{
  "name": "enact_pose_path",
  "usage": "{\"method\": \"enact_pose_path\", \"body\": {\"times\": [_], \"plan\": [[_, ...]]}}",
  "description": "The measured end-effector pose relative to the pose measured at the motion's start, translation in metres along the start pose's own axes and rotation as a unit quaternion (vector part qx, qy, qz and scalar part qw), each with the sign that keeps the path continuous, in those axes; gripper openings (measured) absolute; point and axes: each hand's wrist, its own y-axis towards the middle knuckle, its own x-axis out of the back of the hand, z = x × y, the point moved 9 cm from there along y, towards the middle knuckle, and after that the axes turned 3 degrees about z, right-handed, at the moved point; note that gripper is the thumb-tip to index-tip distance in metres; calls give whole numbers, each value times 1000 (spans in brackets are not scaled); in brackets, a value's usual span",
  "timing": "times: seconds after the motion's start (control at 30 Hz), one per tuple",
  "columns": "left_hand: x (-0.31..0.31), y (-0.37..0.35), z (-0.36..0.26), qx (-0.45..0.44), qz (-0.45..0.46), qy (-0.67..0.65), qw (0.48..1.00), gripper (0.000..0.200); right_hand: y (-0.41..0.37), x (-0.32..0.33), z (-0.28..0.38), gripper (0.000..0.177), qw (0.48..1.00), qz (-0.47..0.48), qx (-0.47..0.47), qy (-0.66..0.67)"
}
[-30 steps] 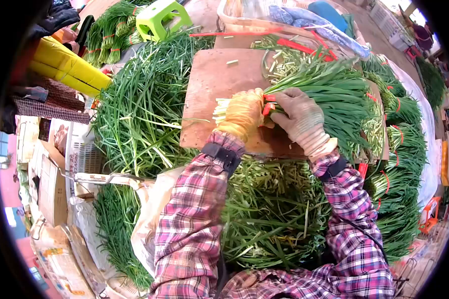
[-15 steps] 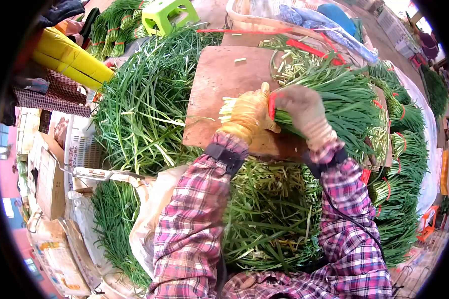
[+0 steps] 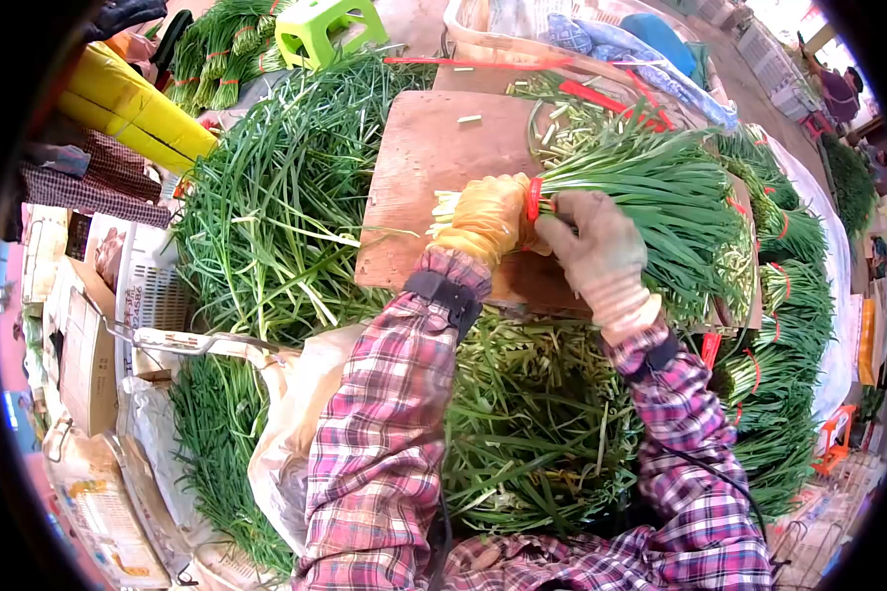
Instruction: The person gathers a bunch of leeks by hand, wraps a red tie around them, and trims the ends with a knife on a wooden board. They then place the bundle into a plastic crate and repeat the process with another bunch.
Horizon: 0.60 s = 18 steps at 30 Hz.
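On your left is a big loose heap of long green leaves (image 3: 276,197). Next comes the brown board (image 3: 429,153). Over it, your left hand (image 3: 481,219) is wrapped tight around the green bunch (image 3: 650,187) (its pale stem ends (image 3: 444,209) poke out on the left). A red band (image 3: 533,199) sits across the bunch, just beside that hand. Your right hand (image 3: 601,254) has bent fingers near the band; I can't tell if they pinch anything. Tied bunches (image 3: 779,374) lie at the far right.

Pink plaid sleeves (image 3: 375,433), dark wristbands (image 3: 447,295), yellow left glove (image 3: 485,219), greyish, perhaps knitted right glove (image 3: 604,258)
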Motion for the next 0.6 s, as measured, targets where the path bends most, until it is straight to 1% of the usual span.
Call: {"method": "enact_pose_path", "body": {"times": [0.03,0.07,0.1,0.13,0.17,0.23,0.27,0.3,0.37,0.4,0.47,0.5,0.53,0.57,0.6], "plan": [[3,-2,-1,-9,-14,-10,1000,35,4,0,-6,30,999,-21,-29,15],[4,-1,-1,-11,-14,-8,1000,35,2,1,-5,30,999,-23,-30,17],[4,-1,0,-8,-11,-8,1000,33,-3,-10,-13,31,987,25,-73,144],[1,1,4,-4,-9,-9,1000,31,-10,-23,-18,31,954,75,-114,266],[-2,3,9,-1,-13,-12,1000,31,-15,-27,-17,31,955,78,-111,263],[-1,5,13,12,-53,-7,998,25,-25,-17,-7,29,979,-11,-7,204],[-1,5,12,16,-55,1,998,19,-25,-39,-23,27,950,63,-115,283],[1,6,11,14,-54,4,998,19,-22,-39,-22,27,949,61,-116,286],[-2,4,9,14,-7,39,999,17,-13,-22,-7,29,956,7,-71,283],[-4,1,9,13,-5,37,999,17,-5,-21,-5,31,977,-48,3,210],[6,0,0,-64,-55,6,996,20,6,-26,-9,31,979,-45,-17,199],[4,0,1,-62,-54,8,997,20,11,-34,-12,31,980,-34,-36,191],[2,0,4,-40,-63,19,997,22,17,-49,-22,32,948,-23,-86,305],[2,0,7,-18,-72,30,997,24,16,-52,-26,32,948,-21,-87,306],[0,1,9,-24,-89,37,995,32,17,-53,-27,32,962,-2,-71,265]]}}
